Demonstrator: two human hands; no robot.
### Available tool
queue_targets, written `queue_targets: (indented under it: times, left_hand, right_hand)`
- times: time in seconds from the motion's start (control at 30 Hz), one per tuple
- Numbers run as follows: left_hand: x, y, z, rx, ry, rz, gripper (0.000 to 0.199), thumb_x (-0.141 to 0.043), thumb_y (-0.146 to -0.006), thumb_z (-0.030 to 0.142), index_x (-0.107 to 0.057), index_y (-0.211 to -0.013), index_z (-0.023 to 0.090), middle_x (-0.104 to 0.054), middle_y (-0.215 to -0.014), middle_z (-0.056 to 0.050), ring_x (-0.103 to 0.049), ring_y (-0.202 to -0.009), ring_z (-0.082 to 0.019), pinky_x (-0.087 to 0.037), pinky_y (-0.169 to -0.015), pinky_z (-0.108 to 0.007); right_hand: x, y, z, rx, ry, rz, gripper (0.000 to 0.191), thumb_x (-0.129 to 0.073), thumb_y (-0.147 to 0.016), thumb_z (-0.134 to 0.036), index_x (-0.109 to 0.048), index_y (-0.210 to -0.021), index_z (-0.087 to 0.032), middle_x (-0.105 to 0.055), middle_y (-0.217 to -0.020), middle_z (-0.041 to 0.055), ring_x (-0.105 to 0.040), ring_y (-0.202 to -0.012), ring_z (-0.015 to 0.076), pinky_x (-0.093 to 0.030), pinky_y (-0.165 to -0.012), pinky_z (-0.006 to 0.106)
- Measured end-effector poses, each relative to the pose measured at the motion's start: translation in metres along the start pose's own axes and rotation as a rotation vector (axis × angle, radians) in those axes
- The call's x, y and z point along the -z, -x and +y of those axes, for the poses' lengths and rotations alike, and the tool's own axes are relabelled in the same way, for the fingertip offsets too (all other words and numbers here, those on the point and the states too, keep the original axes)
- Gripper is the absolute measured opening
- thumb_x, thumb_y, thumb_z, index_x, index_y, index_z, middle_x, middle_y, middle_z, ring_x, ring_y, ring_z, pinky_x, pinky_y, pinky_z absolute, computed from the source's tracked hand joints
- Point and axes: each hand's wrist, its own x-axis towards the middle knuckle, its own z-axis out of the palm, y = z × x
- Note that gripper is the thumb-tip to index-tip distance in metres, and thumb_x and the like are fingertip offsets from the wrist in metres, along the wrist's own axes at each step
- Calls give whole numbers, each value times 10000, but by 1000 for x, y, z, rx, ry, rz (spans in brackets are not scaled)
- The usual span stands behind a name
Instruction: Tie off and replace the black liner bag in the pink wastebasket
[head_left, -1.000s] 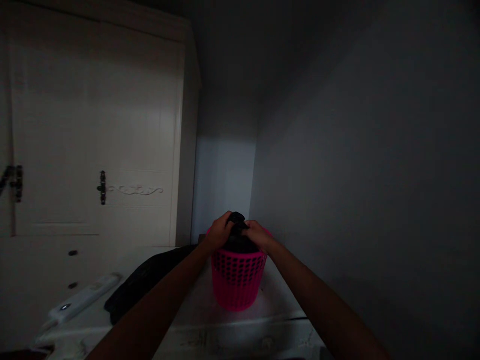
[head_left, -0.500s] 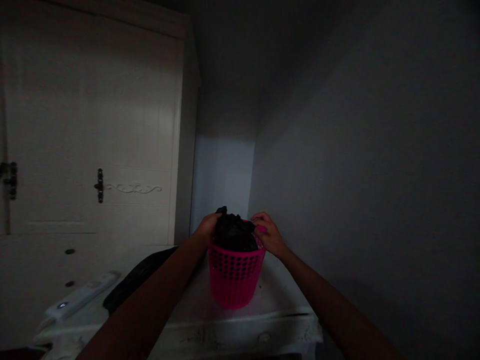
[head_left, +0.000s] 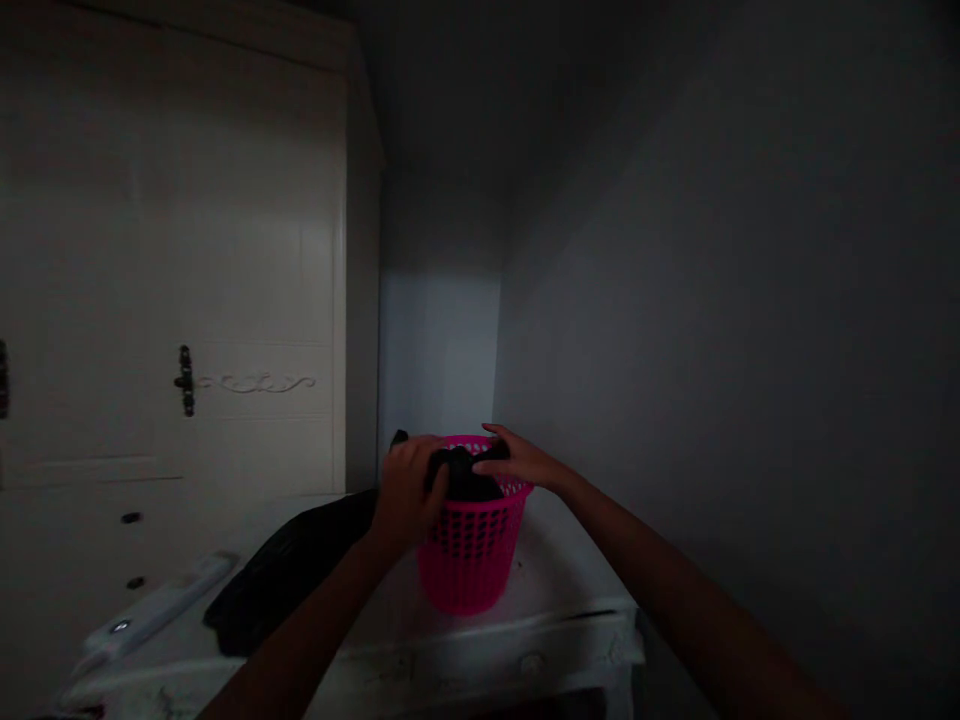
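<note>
A pink perforated basket [head_left: 469, 575] stands upright on a white dresser top. Bunched inside its mouth is a black plastic bag [head_left: 466, 483]. My left hand [head_left: 405, 490] is closed on the bag at the basket's left rim, thumb toward the middle, and a dark tip of plastic pokes out behind the fingers. From the right, my right hand [head_left: 523, 463] reaches over the rim with black plastic between its thumb and fingers. The dim light blurs the exact fingertip contact.
Another dark bag-like piece [head_left: 292, 565] lies on the dresser [head_left: 555, 570], left of the basket. A long white object [head_left: 161, 605], like a power strip, lies at the left edge. Behind stands a white wardrobe [head_left: 262, 250]. A grey wall [head_left: 675, 350] runs along the right.
My left hand has come round over the left rim, its back now toward me. My right hand has shifted left over the basket. The bag sits lower in the basket.
</note>
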Motion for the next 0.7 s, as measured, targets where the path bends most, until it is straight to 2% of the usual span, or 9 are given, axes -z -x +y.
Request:
queue_targets:
  times: [0.03, 0.1, 0.17, 0.2, 0.3, 0.43, 0.53, 0.6, 0.7]
  left_hand:
    - [0, 7, 9, -106, -32, -87, 293, -517, -969, 329, -665, -1187, 199, -695, -1201, -126, -606, -1134, -284, -441, -1002, -467]
    - [-2, 19, 23, -231, -90, -217, 264, -544, -980, 395, -688, -1092, 205, -714, -1067, -107, -627, -1012, -268, -454, -918, -438]
    - [-6, 27, 30, -268, -137, -255, 265, -561, -983, 430, -690, -1054, 209, -712, -1011, -93, -629, -962, -258, -452, -891, -431]
    - [-8, 30, 30, -272, -155, -250, 254, -555, -992, 421, -688, -1049, 212, -710, -1004, -86, -630, -955, -252, -450, -891, -429]
    - [-14, 37, 25, -296, -201, -218, 203, -532, -1014, 343, -687, -1059, 219, -705, -1002, -71, -631, -941, -234, -446, -857, -402]
    - [-19, 43, 15, -327, -246, -178, 184, -546, -1008, 283, -696, -1096, 224, -696, -990, -70, -627, -902, -221, -447, -793, -364]
    - [-25, 43, 11, -281, -249, -145, 176, -560, -1000, 288, -705, -1082, 231, -693, -986, -71, -624, -908, -225, -460, -797, -360]
    - [-31, 43, 8, -238, -255, -124, 175, -570, -993, 298, -712, -1076, 239, -694, -993, -70, -626, -922, -231, -472, -816, -371]
    - [-40, 44, 0, -185, -260, -48, 179, -578, -981, 271, -722, -1080, 230, -700, -1029, -91, -636, -959, -252, -495, -843, -399]
  right_hand:
    - [-8, -6, -2, -15, 26, -69, 760, -947, -493, -345, -728, -1214, -248, -770, -1062, 39, -687, -958, 228, -537, -905, 354]
    - [-25, -18, -3, -50, 83, -237, 533, -945, -395, -244, -804, -909, -242, -757, -776, -31, -669, -755, 191, -537, -745, 283]
    - [-37, -27, 0, -92, 119, -362, 272, -893, -395, -159, -755, -620, -225, -644, -529, -73, -597, -582, 152, -487, -623, 246]
    - [-42, -31, 2, -108, 105, -365, 203, -860, -422, -140, -723, -550, -216, -601, -472, -79, -567, -539, 141, -465, -591, 240]
    - [-42, -38, 5, -99, -48, -168, 74, -747, -552, -181, -736, -624, -197, -650, -547, -59, -587, -576, 149, -460, -587, 240]
    - [-16, -50, -9, -108, -472, 325, 319, -623, -675, -287, -734, -956, -186, -757, -826, 5, -681, -758, 188, -528, -673, 274]
    - [19, -58, -29, -8, -705, 683, 448, -592, -738, -348, -666, -1160, -217, -768, -1043, 41, -706, -906, 198, -565, -759, 302]
    - [45, -60, -42, 88, -704, 806, 499, -584, -781, -376, -624, -1261, -251, -755, -1138, 46, -703, -974, 196, -568, -776, 301]
    - [80, -54, -55, 204, -616, 841, 528, -553, -862, -457, -589, -1353, -264, -724, -1248, 63, -682, -1085, 209, -566, -818, 312]
